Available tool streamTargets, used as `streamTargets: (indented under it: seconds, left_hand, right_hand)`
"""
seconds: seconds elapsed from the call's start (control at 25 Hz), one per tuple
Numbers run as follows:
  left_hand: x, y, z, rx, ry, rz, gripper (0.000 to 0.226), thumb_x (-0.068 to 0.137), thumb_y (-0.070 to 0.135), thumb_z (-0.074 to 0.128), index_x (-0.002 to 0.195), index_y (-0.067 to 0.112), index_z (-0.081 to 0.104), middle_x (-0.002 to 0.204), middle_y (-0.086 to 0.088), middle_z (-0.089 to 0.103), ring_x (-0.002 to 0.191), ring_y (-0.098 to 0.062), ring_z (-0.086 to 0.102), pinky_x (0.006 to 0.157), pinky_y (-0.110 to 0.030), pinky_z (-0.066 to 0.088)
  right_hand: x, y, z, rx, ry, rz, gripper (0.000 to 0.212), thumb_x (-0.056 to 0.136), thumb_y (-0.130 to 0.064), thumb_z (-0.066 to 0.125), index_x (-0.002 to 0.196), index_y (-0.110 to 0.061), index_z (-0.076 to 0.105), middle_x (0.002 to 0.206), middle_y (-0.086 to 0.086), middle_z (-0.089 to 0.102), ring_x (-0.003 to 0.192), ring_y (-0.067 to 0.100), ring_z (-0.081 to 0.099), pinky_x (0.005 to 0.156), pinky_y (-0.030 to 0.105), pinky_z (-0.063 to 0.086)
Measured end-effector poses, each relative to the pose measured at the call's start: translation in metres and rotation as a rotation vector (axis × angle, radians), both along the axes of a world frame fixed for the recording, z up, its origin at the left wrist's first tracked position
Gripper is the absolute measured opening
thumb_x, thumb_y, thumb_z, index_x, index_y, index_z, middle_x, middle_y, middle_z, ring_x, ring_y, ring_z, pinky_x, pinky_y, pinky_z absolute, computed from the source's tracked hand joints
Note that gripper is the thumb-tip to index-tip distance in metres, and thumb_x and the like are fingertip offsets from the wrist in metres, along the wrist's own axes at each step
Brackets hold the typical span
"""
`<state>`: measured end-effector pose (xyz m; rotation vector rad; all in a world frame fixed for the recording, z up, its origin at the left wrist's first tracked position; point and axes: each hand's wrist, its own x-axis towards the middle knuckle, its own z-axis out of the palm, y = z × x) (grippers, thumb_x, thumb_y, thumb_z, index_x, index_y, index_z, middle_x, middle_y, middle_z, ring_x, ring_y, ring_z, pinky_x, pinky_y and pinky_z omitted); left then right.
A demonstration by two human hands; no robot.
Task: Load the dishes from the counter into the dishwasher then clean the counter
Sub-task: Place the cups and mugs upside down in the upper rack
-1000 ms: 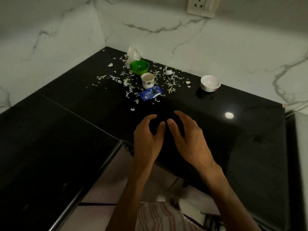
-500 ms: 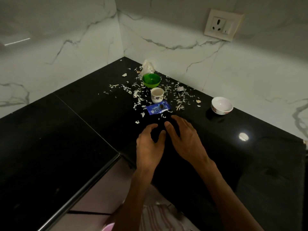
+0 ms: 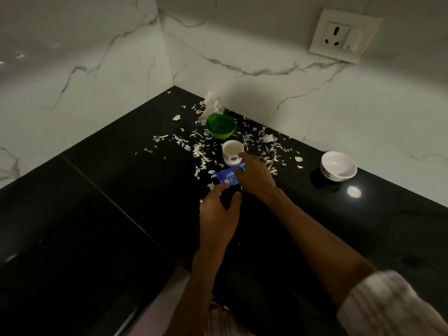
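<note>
On the black counter near the corner stand a green bowl, a small white cup with a flower print and, off to the right, a white bowl. A blue biscuit wrapper lies just in front of the cup. My right hand reaches over the wrapper, its fingertips at the cup's right side; whether they touch the cup is unclear. My left hand hovers just behind the wrapper, fingers loosely spread and holding nothing.
Pale scraps and peelings are scattered around the cup and green bowl. A crumpled clear plastic bag sits behind the green bowl. Marble walls enclose the corner, with a socket at upper right. The counter's inner edge drops to the floor.
Both hands have moved forward toward the corner; my right hand now reaches over the wrapper to the cup. The camera has drawn closer and tilted up.
</note>
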<state>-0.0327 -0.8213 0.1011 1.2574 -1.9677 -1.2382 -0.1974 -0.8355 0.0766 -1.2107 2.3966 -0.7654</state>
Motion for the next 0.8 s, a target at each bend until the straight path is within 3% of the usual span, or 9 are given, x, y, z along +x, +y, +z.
streamTargets:
  seconds: [0.08, 0.16, 0.28, 0.4, 0.52, 0.6, 0.68, 0.8]
  left_hand:
    - [-0.006, -0.022, -0.002, -0.009, 0.033, -0.002, 0.033, 0.092, 0.028, 0.064, 0.125, 0.022, 0.059, 0.119, 0.011, 0.059, 0.088, 0.013, 0.047, 0.067, 0.006, 0.033]
    - [-0.010, -0.045, -0.007, -0.004, 0.038, -0.010, 0.034, 0.092, 0.027, 0.065, 0.125, 0.022, 0.059, 0.121, 0.011, 0.059, 0.096, 0.010, 0.050, 0.069, 0.008, 0.031]
    - [-0.019, -0.072, -0.020, 0.030, -0.002, -0.023, 0.039, 0.093, 0.030, 0.063, 0.130, 0.022, 0.056, 0.132, 0.007, 0.057, 0.117, -0.001, 0.050, 0.081, -0.005, 0.031]
    - [-0.038, -0.094, -0.034, 0.031, -0.057, -0.043, 0.039, 0.094, 0.030, 0.061, 0.131, 0.021, 0.055, 0.133, 0.004, 0.057, 0.110, 0.001, 0.048, 0.079, -0.009, 0.034]
    - [-0.068, -0.131, -0.050, -0.087, -0.093, -0.106, 0.045, 0.093, 0.028, 0.062, 0.135, 0.017, 0.051, 0.134, -0.004, 0.057, 0.115, -0.010, 0.054, 0.094, -0.027, 0.047]
    - [-0.096, -0.161, -0.058, -0.088, -0.105, -0.126, 0.060, 0.091, 0.024, 0.065, 0.145, 0.016, 0.039, 0.145, -0.010, 0.047, 0.129, -0.022, 0.048, 0.108, -0.040, 0.042]
    - [-0.122, -0.189, -0.064, -0.073, -0.153, -0.154, 0.072, 0.090, 0.022, 0.066, 0.150, 0.014, 0.029, 0.153, -0.013, 0.035, 0.139, -0.027, 0.036, 0.115, -0.041, 0.031]
    - [-0.151, -0.222, -0.083, -0.122, -0.264, -0.182, 0.070, 0.089, 0.022, 0.066, 0.149, 0.011, 0.032, 0.149, -0.022, 0.036, 0.138, -0.035, 0.034, 0.113, -0.041, 0.029]
  right_hand:
    - [-0.016, -0.029, -0.012, 0.082, 0.042, -0.005, 0.053, 0.095, -0.023, 0.056, 0.144, -0.017, 0.039, 0.144, 0.017, 0.042, 0.127, 0.031, 0.048, 0.099, 0.043, 0.048]
    - [-0.027, -0.051, -0.022, 0.158, 0.064, -0.025, 0.044, 0.095, -0.027, 0.054, 0.137, -0.014, 0.046, 0.136, 0.018, 0.049, 0.117, 0.031, 0.054, 0.093, 0.044, 0.052]
    - [-0.035, -0.068, -0.036, 0.219, 0.061, -0.068, 0.036, 0.095, -0.036, 0.056, 0.121, -0.011, 0.058, 0.118, 0.013, 0.063, 0.101, 0.026, 0.062, 0.085, 0.042, 0.055]
    - [-0.032, -0.063, -0.035, 0.217, 0.064, -0.104, 0.037, 0.094, -0.044, 0.058, 0.117, -0.014, 0.061, 0.108, 0.007, 0.067, 0.092, 0.019, 0.065, 0.081, 0.036, 0.056]
    - [-0.024, -0.027, -0.026, 0.125, 0.048, -0.171, 0.036, 0.095, -0.045, 0.056, 0.116, -0.017, 0.062, 0.108, 0.005, 0.066, 0.090, 0.018, 0.064, 0.078, 0.038, 0.057]
    - [-0.017, 0.016, -0.021, 0.083, 0.013, -0.261, 0.034, 0.095, -0.047, 0.056, 0.114, -0.019, 0.062, 0.112, 0.003, 0.065, 0.093, 0.016, 0.062, 0.078, 0.037, 0.056]
    - [-0.004, 0.063, -0.020, 0.098, -0.021, -0.346, 0.031, 0.094, -0.047, 0.056, 0.113, -0.023, 0.063, 0.114, -0.001, 0.064, 0.093, 0.010, 0.057, 0.075, 0.028, 0.052]
    - [0.020, 0.121, -0.020, 0.091, 0.019, -0.493, 0.029, 0.092, -0.046, 0.060, 0.111, -0.024, 0.065, 0.115, -0.002, 0.065, 0.093, 0.009, 0.057, 0.072, 0.023, 0.047]
